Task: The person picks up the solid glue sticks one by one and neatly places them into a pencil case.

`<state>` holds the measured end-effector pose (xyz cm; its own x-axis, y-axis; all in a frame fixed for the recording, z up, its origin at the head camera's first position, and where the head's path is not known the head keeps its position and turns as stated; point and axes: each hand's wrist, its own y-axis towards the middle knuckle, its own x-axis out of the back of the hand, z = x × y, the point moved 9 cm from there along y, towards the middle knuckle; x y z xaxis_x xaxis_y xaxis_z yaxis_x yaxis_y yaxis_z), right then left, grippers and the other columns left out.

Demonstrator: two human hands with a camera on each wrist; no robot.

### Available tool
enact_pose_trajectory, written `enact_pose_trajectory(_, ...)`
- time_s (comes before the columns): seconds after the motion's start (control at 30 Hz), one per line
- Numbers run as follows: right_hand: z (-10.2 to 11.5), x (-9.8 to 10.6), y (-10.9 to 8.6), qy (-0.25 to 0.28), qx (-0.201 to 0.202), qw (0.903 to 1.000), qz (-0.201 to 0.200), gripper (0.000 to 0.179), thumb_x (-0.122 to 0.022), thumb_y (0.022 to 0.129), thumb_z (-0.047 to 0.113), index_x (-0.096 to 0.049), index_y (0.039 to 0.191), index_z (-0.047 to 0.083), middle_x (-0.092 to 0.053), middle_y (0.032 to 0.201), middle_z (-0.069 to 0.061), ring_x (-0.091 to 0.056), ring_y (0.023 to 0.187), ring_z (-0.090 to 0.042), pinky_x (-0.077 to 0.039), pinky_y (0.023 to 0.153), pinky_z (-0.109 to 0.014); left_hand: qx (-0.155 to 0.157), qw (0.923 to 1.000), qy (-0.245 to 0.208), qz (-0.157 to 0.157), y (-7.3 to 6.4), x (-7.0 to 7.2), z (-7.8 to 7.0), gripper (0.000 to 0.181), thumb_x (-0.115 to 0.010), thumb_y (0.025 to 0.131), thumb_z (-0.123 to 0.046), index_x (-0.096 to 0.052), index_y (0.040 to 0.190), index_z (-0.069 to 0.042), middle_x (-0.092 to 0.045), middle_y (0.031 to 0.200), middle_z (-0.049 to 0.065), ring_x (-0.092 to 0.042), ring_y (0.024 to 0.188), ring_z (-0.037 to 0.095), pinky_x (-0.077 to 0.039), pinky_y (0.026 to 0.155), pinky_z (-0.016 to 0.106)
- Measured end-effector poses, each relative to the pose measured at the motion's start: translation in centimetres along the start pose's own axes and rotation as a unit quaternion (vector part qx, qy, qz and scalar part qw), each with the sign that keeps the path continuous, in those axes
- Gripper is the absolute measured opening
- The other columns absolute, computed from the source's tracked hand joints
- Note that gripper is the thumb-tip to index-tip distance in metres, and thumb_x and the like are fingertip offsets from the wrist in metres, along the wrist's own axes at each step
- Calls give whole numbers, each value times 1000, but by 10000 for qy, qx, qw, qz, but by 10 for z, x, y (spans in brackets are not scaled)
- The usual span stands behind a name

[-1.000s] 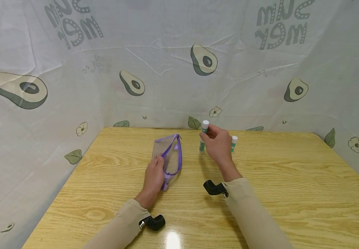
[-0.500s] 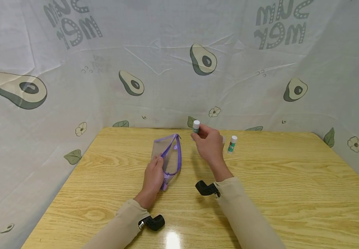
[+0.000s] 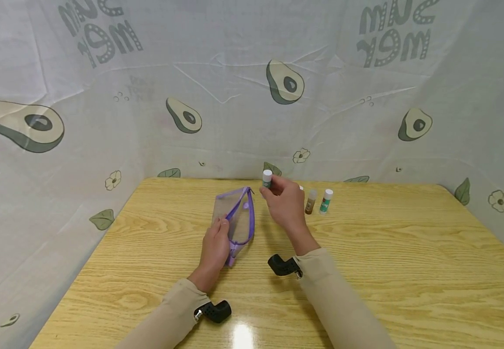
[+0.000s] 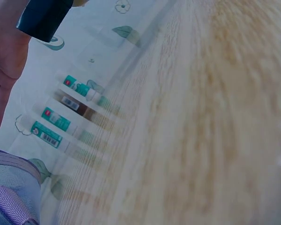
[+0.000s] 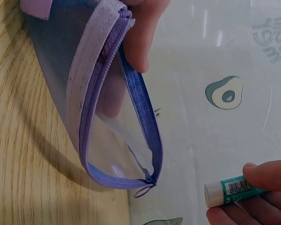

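1. Head view: pinching glue stick (image 3: 267, 181) in right hand (image 3: 286, 201), just right of pouch (image 3: 241, 227).
2. Holding long axis near upright, white end up.
3. Gripping pouch in left hand (image 3: 216, 244), mouth toward right hand.

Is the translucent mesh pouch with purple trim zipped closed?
No, the translucent mesh pouch with purple trim gapes in the left hand, its two sides standing well apart at the mouth.

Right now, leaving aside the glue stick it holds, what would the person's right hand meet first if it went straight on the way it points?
The right hand would probably meet the patterned cloth behind the table; the mesh pouch sits left of its line, though depth is unclear.
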<state>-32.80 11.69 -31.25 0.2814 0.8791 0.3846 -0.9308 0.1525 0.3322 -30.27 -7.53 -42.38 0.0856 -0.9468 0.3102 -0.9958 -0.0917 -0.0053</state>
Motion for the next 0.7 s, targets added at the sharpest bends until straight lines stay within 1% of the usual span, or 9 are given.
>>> enact_pose_trajectory(0.13, 3, -5, -2, 28, 13, 10000, 0, 36, -71, 92, 20, -68, 126, 11, -75, 110, -10, -71, 106, -24, -58, 91, -42, 23, 10000, 36, 9, 1, 0, 1, 52, -30, 108, -35, -44, 149, -8, -30, 160, 19, -15, 150, 46, -12, 123, 58)
enact_pose_trajectory(0.23, 8, -10, -3, 79, 109, 9999, 37, 35, -71, 92, 20, -69, 125, 10, -75, 110, -11, -71, 105, -24, -59, 90, -42, 92, 10000, 21, -16, 1, 1, 2, 51, -30, 108, -36, -44, 149, -10, -29, 161, 17, -14, 150, 45, -11, 123, 59)
enact_pose_trajectory(0.37, 11, -15, -3, 134, 164, 9998, 34, 34, -71, 92, 20, -69, 125, 9, -75, 109, -11, -71, 104, -25, -59, 89, -43, 100, 9999, 21, -26, 0, 1, 1, 51, -30, 108, -35, -44, 149, -10, -29, 161, 18, -13, 150, 46, -10, 123, 59)
enact_pose_trajectory(0.7, 7, -16, -2, 22, 76, 10000, 19, 33, -71, 92, 21, -69, 123, 10, -75, 109, -11, -71, 104, -26, -58, 89, -44, 75, 10000, 4, -6, 1, 1, 1, 52, -30, 108, -36, -45, 149, -8, -29, 161, 18, -13, 150, 45, -11, 124, 58)
